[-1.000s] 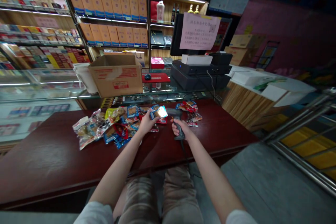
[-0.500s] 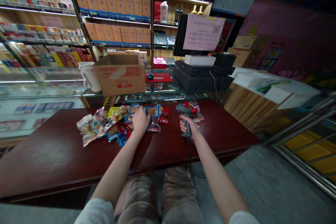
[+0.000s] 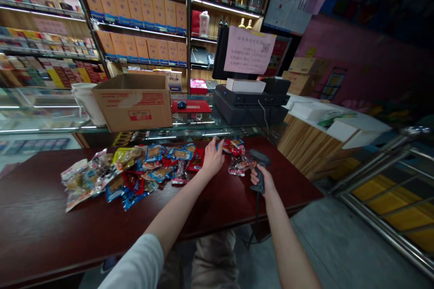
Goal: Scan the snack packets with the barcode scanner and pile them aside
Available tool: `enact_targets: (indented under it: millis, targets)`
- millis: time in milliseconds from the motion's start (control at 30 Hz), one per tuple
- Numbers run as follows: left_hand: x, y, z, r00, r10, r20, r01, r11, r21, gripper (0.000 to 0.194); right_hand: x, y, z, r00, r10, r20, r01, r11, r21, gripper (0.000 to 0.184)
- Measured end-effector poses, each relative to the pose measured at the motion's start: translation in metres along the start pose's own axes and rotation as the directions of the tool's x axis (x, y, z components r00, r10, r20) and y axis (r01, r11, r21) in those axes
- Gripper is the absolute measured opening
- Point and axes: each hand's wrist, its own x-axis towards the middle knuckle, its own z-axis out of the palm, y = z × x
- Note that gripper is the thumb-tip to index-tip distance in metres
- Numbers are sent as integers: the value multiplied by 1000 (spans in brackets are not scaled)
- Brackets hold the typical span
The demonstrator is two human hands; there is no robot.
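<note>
The right hand [image 3: 265,179] has its grip closed round the handle of a dark barcode scanner [image 3: 260,158], held above the worktop [image 3: 217,205] just beside a smaller group of snack packets [image 3: 237,165]. The left hand [image 3: 213,159] reaches out with fingers extended, its grip loose, between that group and a larger heap of packets [image 3: 154,172] — whether its fingertips touch any is hidden. Beyond the heap, a cardboard box [image 3: 137,109] stands on a glass counter [image 3: 193,132].

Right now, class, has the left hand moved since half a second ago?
Yes: the left hand has moved rightward, now clearly right of the cardboard box.
</note>
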Motion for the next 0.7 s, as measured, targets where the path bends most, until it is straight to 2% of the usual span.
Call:
enact_targets:
  millis: [100,233,300,400,600,700]
  targets:
    - [21,18,24,988,-38,151,51,995,-82,66,-1,0,-10,999,-25,-27,25,1000,-1,37]
    - [42,28,50,934,-264,242,294,951,-99,79,1,2,-12,999,-23,-36,23,1000,-9,36]
    - [49,28,60,906,-322,275,355,931,-83,86,2,2,-12,999,-23,-46,22,1000,-12,38]
    - [59,24,68,883,-336,328,385,918,-93,89,2,2,-12,998,-20,-55,20,1000,-5,38]
    - [73,10,70,822,-329,465,432,892,-133,103,2,3,-13,997,-26,-72,26,1000,-1,36]
    - [73,0,75,849,-312,426,443,861,-252,109,2,3,-13,998,-19,-55,19,1000,-10,36]
